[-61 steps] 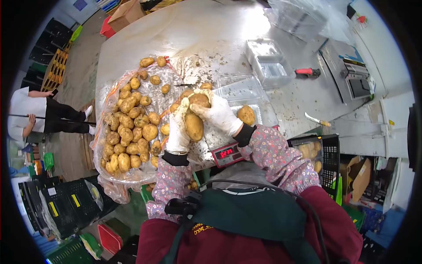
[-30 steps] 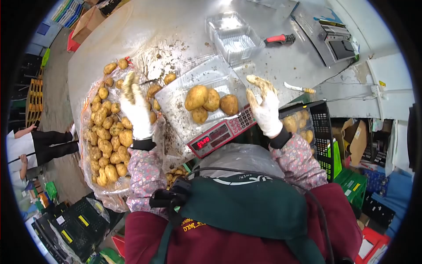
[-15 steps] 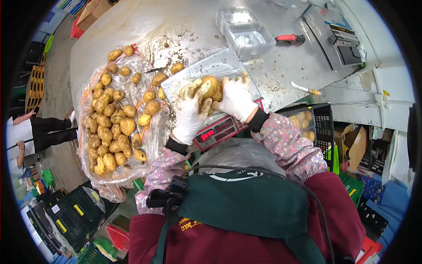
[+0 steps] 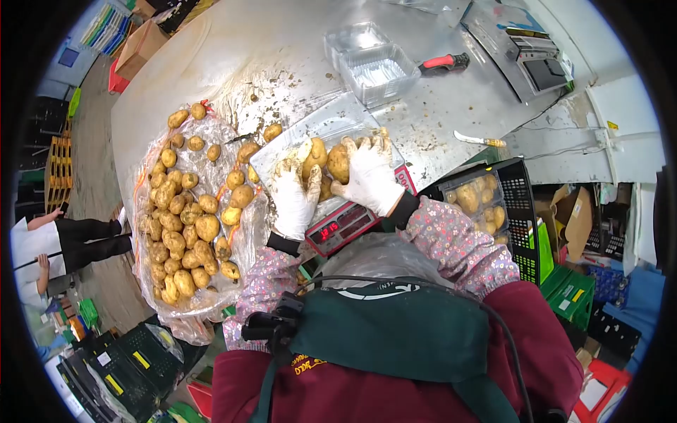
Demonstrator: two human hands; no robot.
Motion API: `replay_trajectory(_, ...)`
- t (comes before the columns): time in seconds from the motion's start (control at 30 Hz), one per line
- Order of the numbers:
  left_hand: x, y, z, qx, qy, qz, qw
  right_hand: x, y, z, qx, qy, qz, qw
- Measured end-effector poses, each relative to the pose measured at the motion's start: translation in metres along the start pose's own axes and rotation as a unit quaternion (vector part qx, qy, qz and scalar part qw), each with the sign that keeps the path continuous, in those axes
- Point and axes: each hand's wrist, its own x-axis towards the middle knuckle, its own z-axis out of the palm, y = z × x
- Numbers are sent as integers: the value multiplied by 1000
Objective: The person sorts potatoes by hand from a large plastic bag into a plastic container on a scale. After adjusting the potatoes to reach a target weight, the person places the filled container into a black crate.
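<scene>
My left hand (image 4: 295, 199), in a soiled white glove, curls around the left side of a potato (image 4: 315, 155) in a clear plastic tray (image 4: 326, 128). My right hand (image 4: 370, 173), also gloved, has thumb and fingers around another potato (image 4: 339, 163) beside it. A further potato (image 4: 325, 187) shows low between the hands. The tray, its clear lid flap spread toward the back, sits over a red-framed digital scale (image 4: 343, 227) with lit red digits. Left of my hands, many loose potatoes (image 4: 185, 225) lie on an opened plastic bag (image 4: 242, 264).
Nested clear trays (image 4: 381, 74) and a red-and-black handle (image 4: 446, 63) lie at the back. A knife (image 4: 479, 139) rests near the right edge. Packed potatoes (image 4: 479, 197) sit in a black crate (image 4: 518, 211). Another person (image 4: 46, 247) stands at far left.
My hands have moved slightly apart, and two potatoes now show separately between them. The scale's red digits read differently. The whole view has shifted a little.
</scene>
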Motion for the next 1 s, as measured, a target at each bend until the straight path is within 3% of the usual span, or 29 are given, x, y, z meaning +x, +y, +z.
replay_trajectory(0.03,0,-2,-1,-16,-6,6,1000,-3,-1,-3,-60,45,4,997)
replay_trajectory(0.1,1,-7,-3,7,-26,18,999,-7,1,6,-69,26,23,997)
replay_trajectory(0.17,6,-15,-4,103,-121,85,984,-8,-1,12,-124,46,18,991)
replay_trajectory(0.2,11,-17,-3,111,-142,77,981,-7,0,10,-124,48,20,991)
replay_trajectory(0.3,19,1,-5,198,-99,94,971,-4,3,-3,-67,-17,16,997)
replay_trajectory(0.37,25,6,-13,213,-87,119,966,-8,16,-12,160,-14,37,986)
replay_trajectory(0.4,24,4,-8,121,7,-5,993,-14,25,-7,176,215,-57,959)
replay_trajectory(0.43,22,0,-1,23,100,-129,986,-17,39,-6,159,292,-73,940)
replay_trajectory(0.47,19,-35,13,-244,84,-262,930,-25,45,-9,177,293,-20,939)
replay_trajectory(0.5,28,-45,5,-366,-3,-415,833,-33,52,-10,196,291,32,936)
replay_trajectory(0.57,28,-66,10,-606,-51,-366,704,-48,73,-2,330,198,146,911)
replay_trajectory(0.6,31,-52,13,-562,-2,-349,750,-54,87,5,451,98,194,866)
replay_trajectory(0.63,31,-41,9,-562,-5,-349,750,-59,102,13,559,-4,237,794)
replay_trajectory(0.67,24,-32,4,-538,7,-293,791,-62,105,13,559,-2,240,793)
replay_trajectory(0.7,13,-26,-2,-511,19,-235,827,-65,108,12,642,-78,276,711)
replay_trajectory(0.73,-3,-31,-14,-462,-14,-248,851,-68,109,12,714,-152,304,612)
replay_trajectory(0.77,-15,-25,-12,-490,8,-285,824,-69,106,11,716,-148,306,610)
replay_trajectory(0.83,-38,-21,-10,-524,37,-337,781,-72,93,11,689,-121,266,663)
replay_trajectory(0.87,-42,-20,-14,-523,35,-338,782,-75,91,22,723,-65,234,647)
replay_trajectory(0.93,-48,-18,-18,-359,-41,-346,866,-73,100,34,713,-78,224,659)
replay_trajectory(1.0,-56,-4,-6,-346,17,-339,875,-71,102,30,703,-92,212,673)
